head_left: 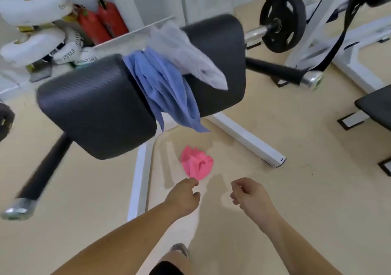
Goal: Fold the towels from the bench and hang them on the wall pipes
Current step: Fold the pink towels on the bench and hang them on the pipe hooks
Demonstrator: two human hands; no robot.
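A black padded bench (95, 105) crosses the view. A blue towel (163, 88) is draped over its middle and hangs down the near side. A grey-white towel (190, 56) lies bunched on the pad to the right of the blue one. A pink towel (196, 162) sits crumpled on the floor below the bench. My left hand (184, 196) pinches the near tip of the pink towel between thumb and fingers. My right hand (249, 194) hovers a little to the right, fingers loosely curled around nothing.
The bench's white frame legs (245, 137) run along the floor beside the pink towel. A barbell with a black plate (282, 20) rests at the back right. White discs and red extinguishers (101, 22) are stacked at the back left. Another bench (376, 109) stands at the right edge.
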